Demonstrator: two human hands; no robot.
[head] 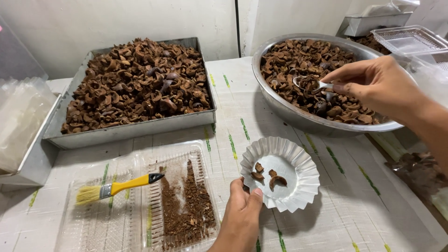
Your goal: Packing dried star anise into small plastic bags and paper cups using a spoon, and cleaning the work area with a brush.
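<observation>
Left hand (243, 205) at counter's near edge, thumb and fingers pinching the rim of a white fluted paper cup liner (298, 193), which lies flat on the counter (345, 205) w/ a few brown dried curled pieces (269, 176) inside. Just left of it, a clear plastic tray (93, 224) holds brown crumbs (186, 205) in its right half and a yellow-handled brush w/ pale bristles (116, 187) across its left half. Right hand (373, 86) reaches over the far right corner, fingers closed on a small metal spoon (310, 84); spoon bowl carries a bit of brown stuff above the round steel basin (289, 109), which is heaped w/ brown dried shells. At the far left, a rectangular metal baking pan (130, 130) is piled w/ the same shells, well apart from the liner. Clear plastic bags (21, 116) sit stacked at the left edge. More clear trays (408, 37) behind the basin, far right.
</observation>
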